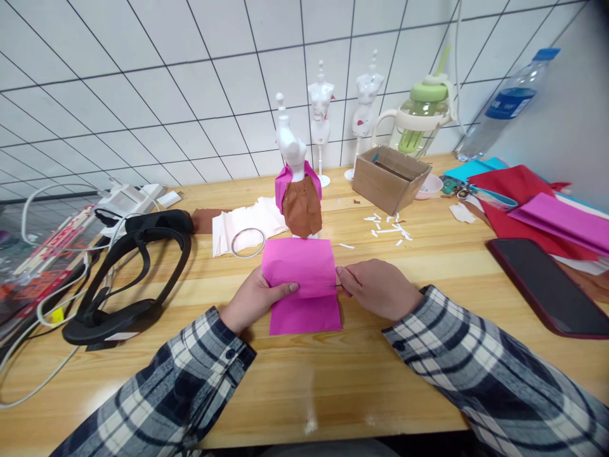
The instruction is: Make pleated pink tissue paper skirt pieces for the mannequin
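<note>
A folded, matte pink cloth (299, 257), centre of the frame.
I see the left hand (252, 298) pinching its left edge, the right hand (378, 287) gripping a slim needle (333, 285) opposite, over a smooth, wood-grained desk (309, 393).

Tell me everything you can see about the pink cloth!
The pink cloth looks matte, like felt. A lighter upper part overlaps a darker lower part; folded or two pieces, I can't tell. It's over the wooden table. The left hand grips its left side, thumb on top. At its right edge, the right hand pinches a thin dark thing, perhaps a needle.
</note>
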### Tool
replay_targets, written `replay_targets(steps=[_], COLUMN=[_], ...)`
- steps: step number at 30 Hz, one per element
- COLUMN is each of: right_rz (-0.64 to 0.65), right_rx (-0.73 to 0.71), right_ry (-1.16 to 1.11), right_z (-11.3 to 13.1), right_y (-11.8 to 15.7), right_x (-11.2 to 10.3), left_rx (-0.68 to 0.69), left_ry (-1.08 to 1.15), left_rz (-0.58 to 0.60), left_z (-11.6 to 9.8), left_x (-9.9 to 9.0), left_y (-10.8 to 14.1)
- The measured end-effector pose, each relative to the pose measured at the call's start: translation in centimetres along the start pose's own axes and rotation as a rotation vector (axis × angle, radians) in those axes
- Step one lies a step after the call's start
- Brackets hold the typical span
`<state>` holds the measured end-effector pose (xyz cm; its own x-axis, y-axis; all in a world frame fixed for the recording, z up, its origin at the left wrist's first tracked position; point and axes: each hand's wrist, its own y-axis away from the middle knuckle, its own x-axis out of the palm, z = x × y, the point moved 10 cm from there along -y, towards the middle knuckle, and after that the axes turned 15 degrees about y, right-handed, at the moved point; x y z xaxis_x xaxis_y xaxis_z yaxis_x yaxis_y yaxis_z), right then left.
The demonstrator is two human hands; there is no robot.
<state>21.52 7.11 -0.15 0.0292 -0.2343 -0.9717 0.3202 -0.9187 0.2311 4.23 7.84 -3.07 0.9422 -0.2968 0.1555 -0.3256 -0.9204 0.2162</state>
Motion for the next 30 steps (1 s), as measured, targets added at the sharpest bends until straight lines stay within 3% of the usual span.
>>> replay_targets(steps=[30], right_rz=[-0.034], right_rx=[0.019], right_ry=[0.034], right_z=[-0.19], right_y=[-0.10], right_x=[-0.12], left_rx=[-0.004], left_ry=[-0.101], left_rz=[0.064], left_z=[-0.33], left_x=[0.52], left_y=[-0.01])
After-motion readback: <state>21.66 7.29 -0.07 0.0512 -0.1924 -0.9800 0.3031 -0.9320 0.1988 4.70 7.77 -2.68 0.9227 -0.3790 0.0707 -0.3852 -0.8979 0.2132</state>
